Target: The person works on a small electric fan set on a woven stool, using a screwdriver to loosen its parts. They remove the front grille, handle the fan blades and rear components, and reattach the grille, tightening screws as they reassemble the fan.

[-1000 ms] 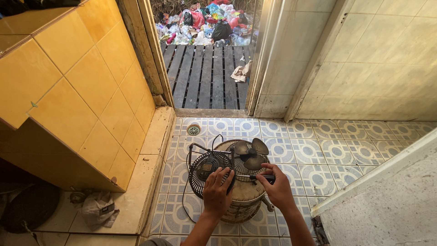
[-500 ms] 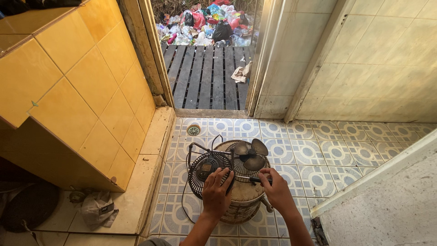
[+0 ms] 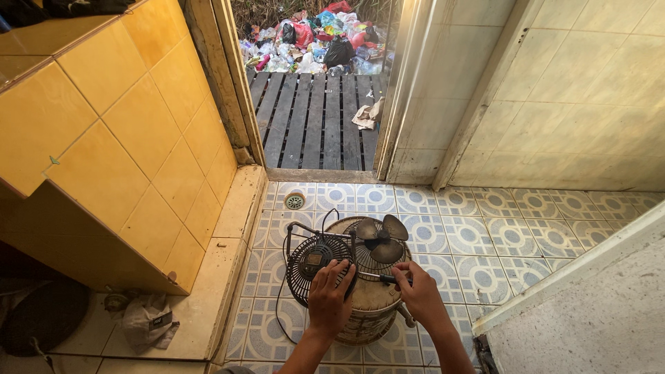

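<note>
My left fingers (image 3: 337,271) rest spread on the round black wire fan guard (image 3: 315,260); my right hand (image 3: 415,291) grips a dark-handled screwdriver (image 3: 386,278) pointing at the grey fan blades (image 3: 382,239). All of it sits atop a worn cylindrical drum (image 3: 370,312) on the patterned tile floor (image 3: 478,242), near the yellow tiled ledge (image 3: 228,291).

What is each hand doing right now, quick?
Left hand: open, fingers spread on the round fan grille.
Right hand: closed around a screwdriver.
</note>
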`<state>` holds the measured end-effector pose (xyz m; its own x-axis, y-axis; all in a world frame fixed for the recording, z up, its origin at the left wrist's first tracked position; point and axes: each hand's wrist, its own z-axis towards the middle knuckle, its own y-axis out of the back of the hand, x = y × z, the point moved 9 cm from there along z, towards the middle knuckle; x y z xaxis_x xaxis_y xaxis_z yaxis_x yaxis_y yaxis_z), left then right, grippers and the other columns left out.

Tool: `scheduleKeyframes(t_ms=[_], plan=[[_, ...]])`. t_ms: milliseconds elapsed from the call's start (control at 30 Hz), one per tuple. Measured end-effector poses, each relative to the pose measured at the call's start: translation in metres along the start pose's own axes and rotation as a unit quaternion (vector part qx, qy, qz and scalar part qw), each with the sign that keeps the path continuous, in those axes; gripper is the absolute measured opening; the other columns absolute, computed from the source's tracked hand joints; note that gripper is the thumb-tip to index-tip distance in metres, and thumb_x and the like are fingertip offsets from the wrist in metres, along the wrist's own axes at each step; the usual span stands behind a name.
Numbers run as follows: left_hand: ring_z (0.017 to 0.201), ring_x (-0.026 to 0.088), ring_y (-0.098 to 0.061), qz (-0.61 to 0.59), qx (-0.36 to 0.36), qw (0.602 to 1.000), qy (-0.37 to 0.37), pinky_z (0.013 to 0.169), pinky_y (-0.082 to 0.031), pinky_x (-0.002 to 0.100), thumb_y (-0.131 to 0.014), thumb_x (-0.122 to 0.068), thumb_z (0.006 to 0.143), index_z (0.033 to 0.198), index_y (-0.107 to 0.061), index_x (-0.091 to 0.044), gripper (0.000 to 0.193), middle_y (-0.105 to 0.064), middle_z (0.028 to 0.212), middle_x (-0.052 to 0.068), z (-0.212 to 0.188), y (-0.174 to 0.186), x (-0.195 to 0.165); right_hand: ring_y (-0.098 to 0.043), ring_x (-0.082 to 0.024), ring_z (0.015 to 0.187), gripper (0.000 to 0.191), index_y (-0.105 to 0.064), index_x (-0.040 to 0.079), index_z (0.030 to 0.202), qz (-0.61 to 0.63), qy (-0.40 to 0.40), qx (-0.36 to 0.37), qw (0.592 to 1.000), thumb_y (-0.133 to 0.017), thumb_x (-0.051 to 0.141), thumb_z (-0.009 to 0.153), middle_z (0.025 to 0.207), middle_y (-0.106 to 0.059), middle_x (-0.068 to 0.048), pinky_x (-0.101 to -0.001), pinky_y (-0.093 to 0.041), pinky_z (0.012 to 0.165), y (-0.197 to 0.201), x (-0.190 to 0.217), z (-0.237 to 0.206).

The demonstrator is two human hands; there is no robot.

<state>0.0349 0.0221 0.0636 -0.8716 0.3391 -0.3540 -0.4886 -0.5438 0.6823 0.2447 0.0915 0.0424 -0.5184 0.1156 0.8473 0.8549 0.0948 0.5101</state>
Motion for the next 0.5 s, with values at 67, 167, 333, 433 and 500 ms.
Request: scheduleKeyframes(t_ms=[67,167,333,433,500], plan=[[0.131,0.031,-0.053,-0.002,0.0,1.0,-0.002,0.109,-0.041,0.046,-0.076,-0.011,0.08,0.132,-0.067,-0.012,0.053,-0.061,0.134,0.006,0.0,0.001,0.0,-0.077,-0.018,0.076,0.033,-0.07,0.005,0.115,-0.003,0.029,-0.012,0.999,-0.068,0.03,0.094,0.082,-0.08,-0.011,-0.0335,-0.057,0.068,0.003,0.001,0.001],[0.13,0.031,-0.053,-0.003,0.003,1.0,-0.004,0.109,-0.041,0.047,-0.077,-0.009,0.078,0.132,-0.067,-0.012,0.055,-0.06,0.134,0.007,0.001,0.001,0.0,-0.076,-0.018,0.085,0.035,-0.069,0.003,0.116,0.056,0.134,0.011,0.989,-0.072,0.025,0.089,0.093,-0.08,-0.011,-0.0331,-0.059,0.074,0.002,0.013,0.001],[0.131,0.031,-0.053,-0.003,0.004,1.0,-0.002,0.11,-0.041,0.046,-0.077,-0.008,0.079,0.133,-0.067,-0.012,0.055,-0.06,0.134,0.006,0.0,0.0,-0.001,-0.069,-0.015,0.08,0.044,-0.06,0.005,0.127,0.045,0.054,0.005,0.997,-0.072,0.029,0.092,0.094,-0.073,-0.01,-0.0331,-0.056,0.072,0.001,0.003,0.002],[0.131,0.031,-0.052,-0.004,0.005,1.0,-0.004,0.109,-0.041,0.046,-0.078,-0.009,0.078,0.132,-0.067,-0.012,0.055,-0.06,0.134,0.007,0.0,0.0,0.0,-0.063,-0.017,0.064,0.039,-0.062,0.007,0.128,0.029,-0.062,0.009,0.998,-0.063,0.033,0.1,0.082,-0.075,-0.012,-0.0354,-0.052,0.064,-0.001,-0.01,-0.001],[0.131,0.031,-0.052,-0.002,0.008,1.0,-0.003,0.109,-0.041,0.046,-0.078,-0.009,0.078,0.131,-0.067,-0.012,0.055,-0.06,0.134,0.007,0.0,0.0,0.0,-0.062,-0.015,0.06,0.036,-0.066,0.005,0.124,0.029,-0.048,0.028,0.998,-0.063,0.031,0.1,0.078,-0.075,-0.013,-0.0359,-0.053,0.061,-0.002,-0.006,-0.001]])
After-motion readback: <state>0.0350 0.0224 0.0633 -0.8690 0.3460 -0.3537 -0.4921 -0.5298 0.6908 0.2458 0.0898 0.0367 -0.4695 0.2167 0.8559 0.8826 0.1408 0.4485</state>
